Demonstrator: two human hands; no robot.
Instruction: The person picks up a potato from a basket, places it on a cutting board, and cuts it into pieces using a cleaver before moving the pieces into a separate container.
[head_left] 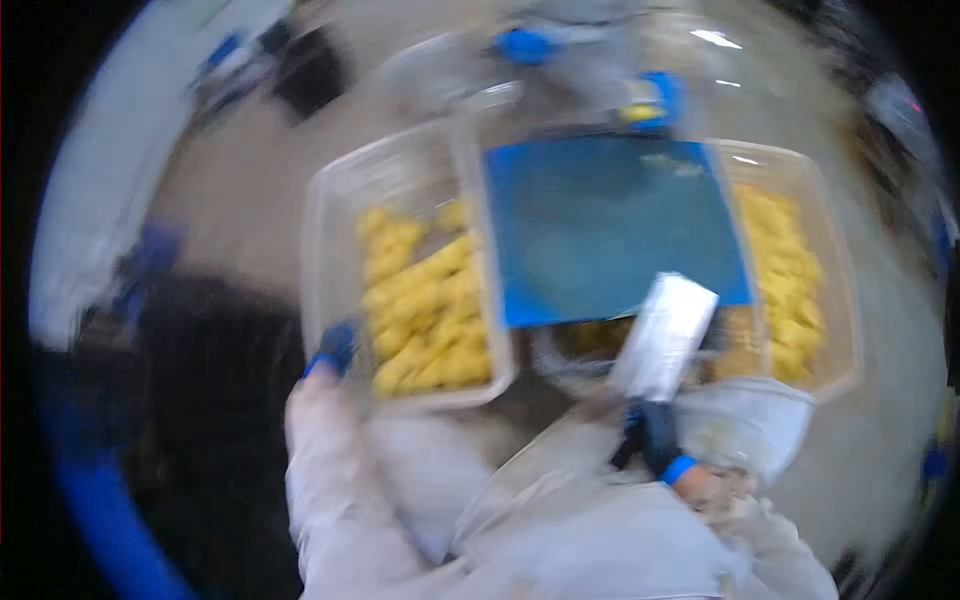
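My left hand (336,347), in a dark blue glove, is closed over the left rim of a clear plastic tub (500,385), though motion blurs the fingers. Yellow chunks (430,320) lie in that tub; their kind is too blurred to name. In my black-gloved right hand (652,440) is a cleaver with a broad, pale blade (665,335), pointing up and away from me. The blade's tip overlaps the near edge of a blue cutting board (620,230), which has a dark, worn middle. My right fingers are wrapped around the cleaver's handle.
Right of the board stands a second clear tub (845,330) with more yellow chunks (785,280). Beneath the board's near edge is a partly hidden clear container (560,365). Blue objects (525,46) and clear plastic lie beyond the board. A dark crate-like shape (220,400) stands at left.
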